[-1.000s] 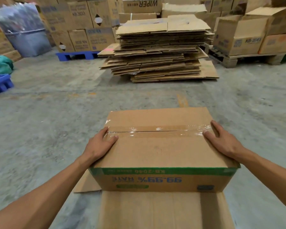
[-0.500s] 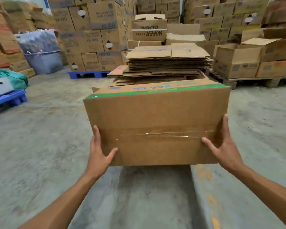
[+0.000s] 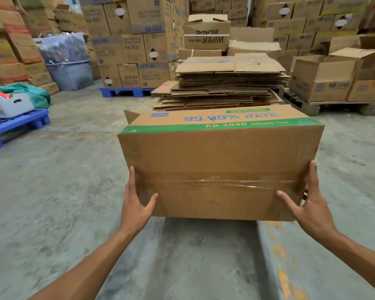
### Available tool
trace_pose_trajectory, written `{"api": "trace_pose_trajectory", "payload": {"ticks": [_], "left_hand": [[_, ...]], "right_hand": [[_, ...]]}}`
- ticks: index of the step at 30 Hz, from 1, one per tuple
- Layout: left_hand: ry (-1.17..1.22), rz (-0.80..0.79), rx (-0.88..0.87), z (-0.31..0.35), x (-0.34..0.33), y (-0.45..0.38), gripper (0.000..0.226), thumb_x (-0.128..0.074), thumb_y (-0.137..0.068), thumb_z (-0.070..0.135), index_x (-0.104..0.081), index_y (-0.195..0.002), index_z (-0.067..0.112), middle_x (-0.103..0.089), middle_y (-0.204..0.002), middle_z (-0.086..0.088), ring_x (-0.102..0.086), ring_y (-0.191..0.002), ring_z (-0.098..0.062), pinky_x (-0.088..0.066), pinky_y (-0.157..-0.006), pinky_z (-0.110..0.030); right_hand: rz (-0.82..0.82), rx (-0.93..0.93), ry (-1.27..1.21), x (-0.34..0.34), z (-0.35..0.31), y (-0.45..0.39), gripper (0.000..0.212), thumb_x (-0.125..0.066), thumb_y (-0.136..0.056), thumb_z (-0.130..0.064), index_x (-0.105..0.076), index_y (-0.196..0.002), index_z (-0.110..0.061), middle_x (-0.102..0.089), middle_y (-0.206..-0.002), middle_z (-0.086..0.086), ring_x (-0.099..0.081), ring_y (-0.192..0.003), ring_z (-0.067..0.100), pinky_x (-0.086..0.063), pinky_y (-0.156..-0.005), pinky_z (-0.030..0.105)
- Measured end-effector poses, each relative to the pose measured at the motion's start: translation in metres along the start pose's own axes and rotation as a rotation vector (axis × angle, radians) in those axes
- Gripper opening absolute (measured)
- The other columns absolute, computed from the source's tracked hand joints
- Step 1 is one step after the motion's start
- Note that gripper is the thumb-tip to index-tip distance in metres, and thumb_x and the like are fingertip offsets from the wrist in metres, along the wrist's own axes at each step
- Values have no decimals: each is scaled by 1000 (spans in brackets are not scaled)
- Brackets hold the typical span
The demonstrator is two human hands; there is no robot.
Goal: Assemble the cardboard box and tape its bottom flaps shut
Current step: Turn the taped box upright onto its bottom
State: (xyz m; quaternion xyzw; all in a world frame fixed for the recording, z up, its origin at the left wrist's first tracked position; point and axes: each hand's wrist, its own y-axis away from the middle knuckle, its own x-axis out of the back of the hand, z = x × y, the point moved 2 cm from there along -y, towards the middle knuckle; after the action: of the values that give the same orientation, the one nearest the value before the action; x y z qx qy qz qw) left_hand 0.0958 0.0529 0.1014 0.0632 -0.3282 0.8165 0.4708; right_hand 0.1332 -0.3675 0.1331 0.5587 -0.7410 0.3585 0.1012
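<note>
The cardboard box [image 3: 219, 169] is held up off the concrete floor [image 3: 52, 191], tipped so that its taped bottom faces the camera and its printed side, with a green band and blue lettering, faces upward. A strip of clear tape [image 3: 225, 182] runs across the seam between the two closed bottom flaps, wrinkled near the middle. The left hand [image 3: 136, 204] clamps the box's left edge: its fingers lie up along the side panel, and its thumb spreads wide onto the taped face. The right hand [image 3: 310, 204] mirrors it on the right edge, fingers up along the side and thumb stretched inward, its tip just below the tape. Both hands are spread wide and press flat against the cardboard. Behind the box sits a stack of flattened cartons [image 3: 223, 83].
</note>
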Motion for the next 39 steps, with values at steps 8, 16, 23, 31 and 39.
{"api": "trace_pose_trajectory", "payload": {"ticks": [8, 16, 23, 31, 39], "left_hand": [[240, 116, 40, 29, 17, -36, 81, -56, -83, 63, -27, -150, 26, -47, -143, 8, -46, -129, -1, -39, -109, -29], [427, -18, 450, 41, 35, -86, 87, -52, -58, 93, -60, -103, 18, -63, -102, -1, -60, -92, -20, -48, -83, -43], [345, -107, 573, 34, 20, -59, 64, -48, -85, 73, -49, -115, 16, -59, -103, -6, -58, -83, -20, -53, -76, -48], [222, -289, 570, 22, 9, -60, 42, -45, -94, 34, -48, -135, 40, -55, -111, -3, -52, -79, -17, -48, -72, -37], [263, -630, 748, 17, 14, -65, 26, -59, -94, 33, -58, -120, 29, -75, -92, -3, -69, -68, -18, -58, -55, -31]], "right_hand": [[62, -2, -340, 18, -28, -20, 67, -47, -96, -56, -20, -154, -38, -46, -148, 3, -52, -124, 22, -45, -98, 38], [115, -348, -520, 29, -58, -64, 75, -36, -80, -79, -58, -117, -18, -61, -119, 15, -59, -109, 34, -49, -91, 50], [-14, -535, -356, 21, -25, -49, 56, -46, -94, -58, -55, -133, -19, -58, -114, 4, -55, -96, 23, -42, -79, 37], [-315, -589, -253, 40, -20, -39, 25, -51, -94, -23, -57, -107, -44, -56, -98, -10, -48, -78, 17, -44, -74, 41], [-500, -698, -245, 32, -8, -52, 52, -60, -95, -38, -38, -142, -39, -69, -106, -1, -69, -87, 22, -58, -74, 36]]}}
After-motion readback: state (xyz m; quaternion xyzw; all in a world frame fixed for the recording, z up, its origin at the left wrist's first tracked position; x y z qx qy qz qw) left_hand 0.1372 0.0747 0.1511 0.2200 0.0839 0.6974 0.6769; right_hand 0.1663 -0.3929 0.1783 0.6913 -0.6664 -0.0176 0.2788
